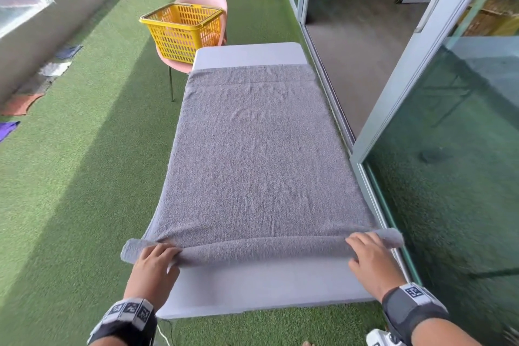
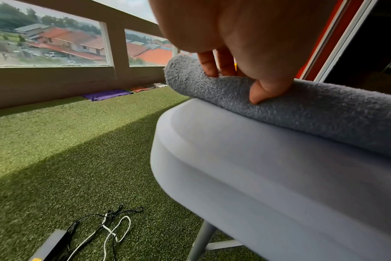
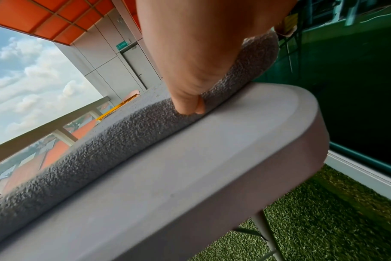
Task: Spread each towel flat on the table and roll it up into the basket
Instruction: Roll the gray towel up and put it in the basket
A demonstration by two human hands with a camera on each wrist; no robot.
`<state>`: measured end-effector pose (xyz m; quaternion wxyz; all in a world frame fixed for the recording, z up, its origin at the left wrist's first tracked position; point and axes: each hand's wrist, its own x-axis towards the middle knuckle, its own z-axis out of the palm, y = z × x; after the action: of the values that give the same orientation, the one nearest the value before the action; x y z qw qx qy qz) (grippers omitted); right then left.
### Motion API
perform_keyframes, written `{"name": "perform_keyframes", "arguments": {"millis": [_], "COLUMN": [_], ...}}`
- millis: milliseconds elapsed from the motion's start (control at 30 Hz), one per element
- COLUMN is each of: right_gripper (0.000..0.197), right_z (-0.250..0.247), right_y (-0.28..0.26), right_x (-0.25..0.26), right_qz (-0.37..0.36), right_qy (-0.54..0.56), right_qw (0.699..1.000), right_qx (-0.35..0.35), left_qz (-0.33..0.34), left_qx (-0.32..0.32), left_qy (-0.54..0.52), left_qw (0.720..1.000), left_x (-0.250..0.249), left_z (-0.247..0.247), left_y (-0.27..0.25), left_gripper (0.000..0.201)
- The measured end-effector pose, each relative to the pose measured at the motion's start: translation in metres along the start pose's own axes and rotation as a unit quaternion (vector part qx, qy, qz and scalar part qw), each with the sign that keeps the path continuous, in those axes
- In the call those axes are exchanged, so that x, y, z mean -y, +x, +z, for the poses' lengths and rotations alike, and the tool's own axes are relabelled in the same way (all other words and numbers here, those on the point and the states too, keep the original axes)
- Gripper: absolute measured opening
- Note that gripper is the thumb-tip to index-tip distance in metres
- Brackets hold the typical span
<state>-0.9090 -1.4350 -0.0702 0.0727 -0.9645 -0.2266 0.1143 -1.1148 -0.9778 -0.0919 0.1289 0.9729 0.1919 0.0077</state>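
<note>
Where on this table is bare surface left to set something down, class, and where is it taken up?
Two bare strips of table: one between the rolled edge of the grey towel and the near table edge, one between the towel's far hem and the far edge beside the yellow basket. The left hand and right hand crowd the roll's ends.

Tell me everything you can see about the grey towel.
The grey towel is terry cloth, fluffy and looped. It lies spread flat along the table, covering most of the top and overhanging both long sides. Its near end is rolled into a tight tube. The left hand and right hand grip that roll near its two ends.
</note>
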Motion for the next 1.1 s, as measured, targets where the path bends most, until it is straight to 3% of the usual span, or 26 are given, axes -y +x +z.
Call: {"name": "perform_keyframes", "arguments": {"millis": [167,300,367,467,600,733,833,1000,1100], "right_gripper": [0.026,0.016,0.013,0.016,0.022,0.028,0.026,0.020,0.036], "right_z": [-0.012,-0.012,-0.011,-0.015,-0.029,-0.044,-0.049,-0.025,-0.009], "right_y": [0.010,0.012,0.011,0.009,0.009,0.017,0.020,0.020,0.012], "right_x": [0.005,0.006,0.007,0.007,0.010,0.013,0.017,0.005,-0.003], "right_qz": [0.019,0.043,0.050,0.057,0.079,0.070,0.054,0.042,0.012], "right_qy": [-0.016,0.000,0.005,-0.007,-0.053,-0.038,-0.043,0.040,0.052], "right_qw": [1.000,0.999,0.999,0.998,0.994,0.993,0.996,0.998,0.998], "right_qx": [-0.001,-0.006,-0.003,0.025,0.055,0.083,0.052,-0.031,0.014], "left_qz": [-0.028,-0.029,-0.039,-0.056,-0.038,-0.041,-0.048,-0.033,-0.002], "left_qx": [-0.013,-0.015,-0.010,-0.008,0.000,0.021,0.002,-0.048,-0.022], "left_qy": [0.009,0.005,0.003,0.006,0.067,0.091,0.055,-0.038,0.006], "left_qw": [0.999,0.999,0.999,0.998,0.997,0.995,0.997,0.998,1.000], "left_x": [-0.006,-0.006,-0.007,-0.012,-0.015,-0.020,-0.025,-0.019,-0.016], "left_z": [0.001,0.004,0.003,0.001,-0.005,-0.017,-0.022,-0.013,-0.010], "left_y": [-0.004,-0.012,-0.014,-0.015,-0.016,-0.004,0.007,0.011,0.004], "left_gripper": [0.022,0.030,0.024,0.004,0.027,0.019,0.005,0.007,0.030]}}
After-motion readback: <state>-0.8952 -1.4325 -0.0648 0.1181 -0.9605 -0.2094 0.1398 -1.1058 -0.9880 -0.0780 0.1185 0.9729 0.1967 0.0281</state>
